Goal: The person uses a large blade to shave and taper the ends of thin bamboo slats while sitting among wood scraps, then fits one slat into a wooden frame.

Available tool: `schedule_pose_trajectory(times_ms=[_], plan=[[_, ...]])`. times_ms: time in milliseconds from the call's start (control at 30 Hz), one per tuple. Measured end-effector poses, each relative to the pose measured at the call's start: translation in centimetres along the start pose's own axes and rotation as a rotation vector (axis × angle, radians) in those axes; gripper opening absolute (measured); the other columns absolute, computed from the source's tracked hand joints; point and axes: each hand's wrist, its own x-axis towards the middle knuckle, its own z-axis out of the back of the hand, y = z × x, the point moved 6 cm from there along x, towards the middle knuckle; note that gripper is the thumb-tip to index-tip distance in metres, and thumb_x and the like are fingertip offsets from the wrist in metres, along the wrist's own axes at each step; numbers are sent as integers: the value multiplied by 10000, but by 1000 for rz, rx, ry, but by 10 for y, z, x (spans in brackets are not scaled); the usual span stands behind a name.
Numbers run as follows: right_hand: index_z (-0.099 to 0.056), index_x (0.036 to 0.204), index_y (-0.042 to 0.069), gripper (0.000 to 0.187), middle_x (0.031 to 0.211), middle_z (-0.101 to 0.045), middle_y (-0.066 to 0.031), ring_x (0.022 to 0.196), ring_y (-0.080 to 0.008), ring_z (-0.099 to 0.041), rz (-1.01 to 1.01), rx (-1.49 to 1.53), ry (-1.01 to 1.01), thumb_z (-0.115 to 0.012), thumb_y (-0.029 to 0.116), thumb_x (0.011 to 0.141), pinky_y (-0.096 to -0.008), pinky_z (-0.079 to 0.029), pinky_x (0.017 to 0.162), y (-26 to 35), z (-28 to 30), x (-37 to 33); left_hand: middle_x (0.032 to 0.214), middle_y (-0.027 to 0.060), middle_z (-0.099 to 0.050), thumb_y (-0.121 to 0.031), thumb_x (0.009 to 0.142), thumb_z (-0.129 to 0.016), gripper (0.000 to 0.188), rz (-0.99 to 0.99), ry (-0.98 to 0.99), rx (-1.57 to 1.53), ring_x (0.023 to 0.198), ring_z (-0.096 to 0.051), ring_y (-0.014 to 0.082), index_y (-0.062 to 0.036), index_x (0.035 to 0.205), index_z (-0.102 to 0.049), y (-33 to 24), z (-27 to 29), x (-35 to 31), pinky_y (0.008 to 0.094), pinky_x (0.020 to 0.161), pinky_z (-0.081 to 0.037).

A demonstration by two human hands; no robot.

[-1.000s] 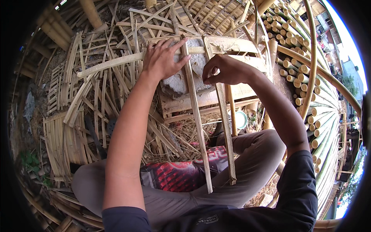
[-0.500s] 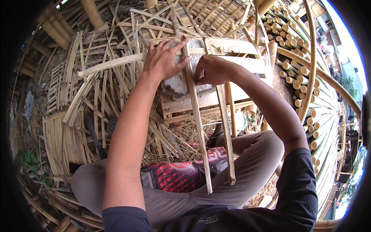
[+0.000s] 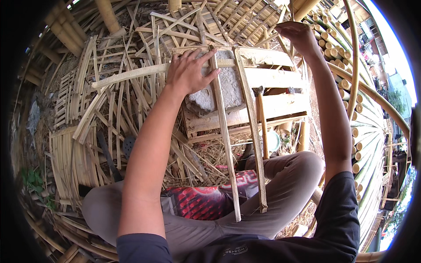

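My left hand point(image 3: 188, 72) lies spread over a long pale bamboo strip point(image 3: 131, 76), on top of a grey stone block point(image 3: 230, 90). Its index finger and thumb rest across the near lengthwise bamboo slat point(image 3: 226, 140). A second slat point(image 3: 252, 127) runs alongside, over the cross strip and down toward my lap. My right hand point(image 3: 300, 37) is raised past the far right corner of the low wooden bench point(image 3: 276, 103), fingers pressed together; what they hold, if anything, cannot be made out. A hammer point(image 3: 264, 118) leans at the bench, handle toward me.
Loose bamboo strips point(image 3: 120, 105) litter the ground at left, near a dark long blade point(image 3: 108, 155). Stacked bamboo poles point(image 3: 364, 131) fill the right side, with a curved bamboo pole point(image 3: 372, 85) before them. My crossed legs point(image 3: 280, 188) sit close to the bench.
My right hand has left the slats beside the stone and moved up and right, beyond the bench, uncovering the stone and the hammer head. The left hand stays nearly in place.
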Motion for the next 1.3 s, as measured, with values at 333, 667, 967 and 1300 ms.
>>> schedule_pose_trajectory(times_ms=[333, 667, 967, 1300], plan=[[-770, 1045, 39, 193, 995, -772, -93, 954, -178, -738, -174, 285, 254, -743, 190, 928, -319, -587, 876, 66, -101, -60, 1551, 161, -452, -802, 897, -383, 761, 6, -18, -24, 1452, -399, 363, -413, 1550, -365, 0, 1, -2, 577, 1197, -270], [-780, 1052, 54, 171, 982, -780, -87, 935, -165, -742, -231, 412, 134, -761, 139, 905, -306, -596, 842, 67, -139, -65, 1564, 162, -431, -810, 898, -365, 770, 21, -2, 9, 1448, -406, 352, -415, 1559, -339, 6, -3, -4, 588, 1206, -249], [-764, 995, 26, 137, 932, -775, -99, 895, -172, -740, -146, 304, -16, -776, 94, 877, -305, -577, 801, 81, -172, -61, 1589, 91, -417, -759, 894, -461, 789, 38, -4, 4, 1468, -381, 312, -300, 1535, -432, 2, 5, -6, 562, 1209, -237], [-788, 955, 78, 119, 915, -775, -115, 850, -221, -755, -180, 368, -90, -770, 163, 873, -339, -576, 777, 70, -187, -59, 1575, 106, -436, -724, 895, -489, 817, 29, -30, 1, 1457, -395, 316, -200, 1521, -463, 4, 2, -6, 515, 1200, -260]])
